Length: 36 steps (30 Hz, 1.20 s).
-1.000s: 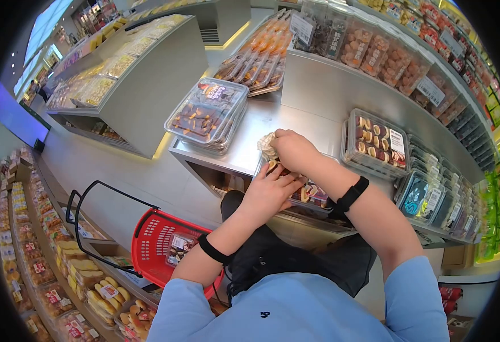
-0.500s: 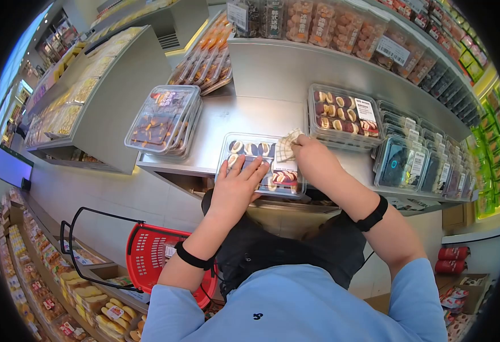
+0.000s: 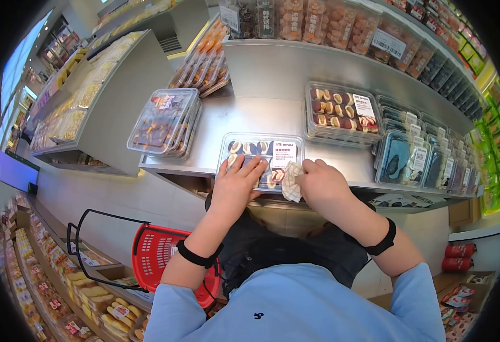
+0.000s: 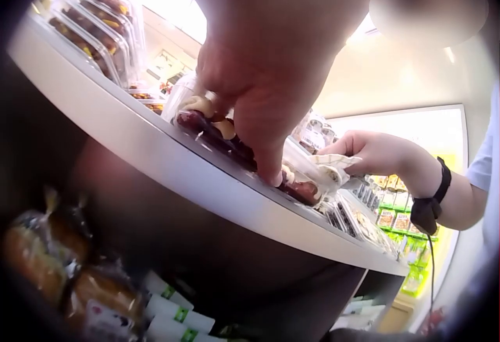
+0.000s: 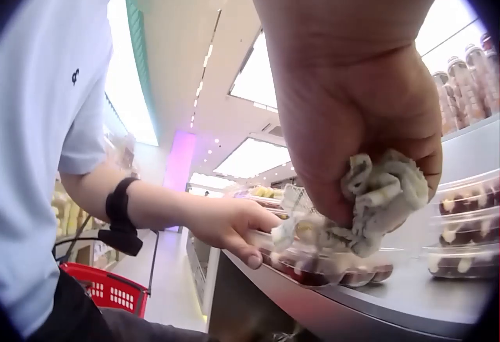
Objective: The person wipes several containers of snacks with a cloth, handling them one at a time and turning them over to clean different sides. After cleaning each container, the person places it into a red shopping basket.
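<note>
A clear plastic box point(image 3: 286, 149) of dark, cream-filled dates with a white label lies on the metal shelf point(image 3: 250, 117), near its front edge. My left hand point(image 3: 235, 185) rests on the left part of its lid with fingers spread, and the thumb is at the near side in the left wrist view. Between fingers and thumb my right hand point(image 3: 327, 187) grips a bunched, checked cream cloth point(image 3: 291, 181) at the box's near right corner. The crumpled folds of the cloth point(image 5: 383, 197) bulge from that hand in the right wrist view.
Stacked date boxes point(image 3: 341, 117) stand behind right, beside a row of upright packs point(image 3: 406, 159). Another stack of boxes point(image 3: 164, 122) sits at the shelf's left end. On the floor at left is a red basket point(image 3: 156, 256) with a black handle.
My right hand has moved the cloth from over the box's left part to its upper right, then down to the near right corner. My left hand stays on the lid.
</note>
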Motion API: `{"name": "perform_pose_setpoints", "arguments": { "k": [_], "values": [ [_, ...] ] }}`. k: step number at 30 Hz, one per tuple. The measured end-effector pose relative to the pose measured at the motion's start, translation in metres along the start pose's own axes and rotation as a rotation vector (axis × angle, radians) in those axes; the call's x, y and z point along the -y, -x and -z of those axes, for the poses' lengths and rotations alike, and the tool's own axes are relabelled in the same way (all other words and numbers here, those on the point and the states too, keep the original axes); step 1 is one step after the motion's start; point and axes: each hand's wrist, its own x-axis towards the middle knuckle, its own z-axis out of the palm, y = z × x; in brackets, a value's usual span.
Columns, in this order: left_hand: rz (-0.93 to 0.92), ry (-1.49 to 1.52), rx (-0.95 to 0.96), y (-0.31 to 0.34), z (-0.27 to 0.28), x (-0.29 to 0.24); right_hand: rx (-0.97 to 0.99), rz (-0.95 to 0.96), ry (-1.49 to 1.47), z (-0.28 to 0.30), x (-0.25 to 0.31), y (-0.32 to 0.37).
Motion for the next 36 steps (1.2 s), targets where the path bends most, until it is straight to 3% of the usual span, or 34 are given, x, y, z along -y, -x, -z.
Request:
{"name": "perform_pose_setpoints", "arguments": {
  "k": [3,6,10,12,14,16,18,23,28,30,31,34,36],
  "values": [
    [0.006,0.009,0.025,0.000,0.003,-0.001,0.048,0.050,0.017,-0.004,0.027,-0.004],
    [-0.052,-0.088,-0.070,0.002,-0.009,0.007,-0.064,0.115,-0.214,-0.021,0.045,-0.025],
    [-0.060,0.021,-0.057,0.003,-0.004,0.017,0.059,0.117,-0.140,-0.018,0.054,-0.046],
    [-0.057,-0.143,-0.263,0.007,0.007,0.001,0.101,0.083,-0.188,-0.008,0.046,-0.042],
    [-0.140,-0.022,-0.492,0.024,-0.004,-0.011,0.138,0.095,-0.232,-0.002,0.036,-0.046],
    [-0.409,0.092,-0.399,0.045,-0.013,-0.029,0.170,0.121,-0.285,0.000,0.029,-0.050],
    [-0.571,0.098,-0.458,0.039,-0.027,-0.045,0.256,0.174,-0.305,0.002,0.023,-0.061],
    [-0.280,-0.080,-0.522,0.011,-0.042,-0.048,0.454,0.315,-0.086,0.021,0.032,-0.102],
    [-0.005,-0.020,-0.099,-0.009,-0.049,-0.056,0.416,0.423,0.098,0.026,0.064,-0.120],
    [-0.060,-0.079,-0.328,-0.012,-0.060,-0.050,0.405,0.478,0.093,0.012,0.071,-0.129],
    [-0.015,-0.085,-0.243,-0.014,-0.063,-0.051,0.382,0.504,0.064,0.007,0.072,-0.132],
    [-0.051,-0.030,-0.348,-0.011,-0.059,-0.047,0.245,0.624,0.059,-0.010,0.074,-0.143],
    [-0.074,-0.091,-0.315,-0.004,-0.055,-0.046,0.200,0.543,0.071,-0.009,0.072,-0.153]
  ]
}}
